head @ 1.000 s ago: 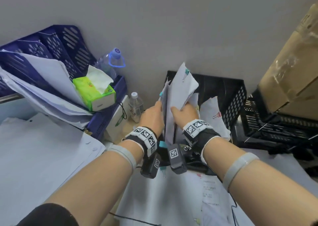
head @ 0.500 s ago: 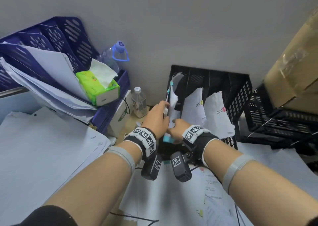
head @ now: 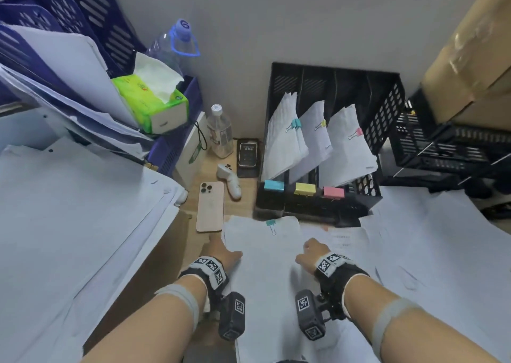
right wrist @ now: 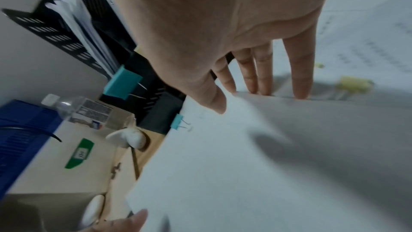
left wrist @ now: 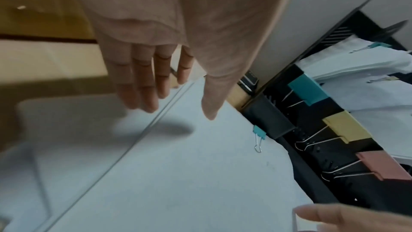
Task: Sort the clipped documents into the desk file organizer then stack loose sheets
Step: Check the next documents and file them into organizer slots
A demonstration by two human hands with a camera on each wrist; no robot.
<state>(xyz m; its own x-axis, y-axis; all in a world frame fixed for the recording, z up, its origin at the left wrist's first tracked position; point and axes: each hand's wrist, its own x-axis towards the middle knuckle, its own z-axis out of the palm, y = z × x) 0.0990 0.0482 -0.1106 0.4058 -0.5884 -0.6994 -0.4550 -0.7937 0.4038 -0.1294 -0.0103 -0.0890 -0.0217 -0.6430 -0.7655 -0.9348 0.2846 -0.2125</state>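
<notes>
The black file organizer (head: 387, 108) stands against the wall. Its slots hold a teal-clipped document (head: 282, 141), a yellow-clipped one (head: 315, 138) and a pink-clipped one (head: 348, 146). Another document (head: 265, 252) with a small teal clip (head: 270, 223) lies flat on the desk in front. My left hand (head: 221, 252) hovers at its left edge with fingers (left wrist: 144, 94) straight and holds nothing. My right hand (head: 312, 252) is at its right edge. The right thumb (right wrist: 216, 105) lies over the sheet, and the straight fingers (right wrist: 301, 77) reach the paper's edge.
A gold phone (head: 210, 206), a dark phone (head: 248, 155), a white controller (head: 231, 180) and a water bottle (head: 219, 131) sit left of the organizer. Loose sheets (head: 69, 224) cover the left; more loose sheets (head: 428, 252) lie right. Black crates (head: 442, 146) and a cardboard box (head: 470, 58) stand far right.
Both hands held a teal-clipped document up at the organizer's left slot. It now stands in that slot, and the hands have dropped to the clipped document on the desk.
</notes>
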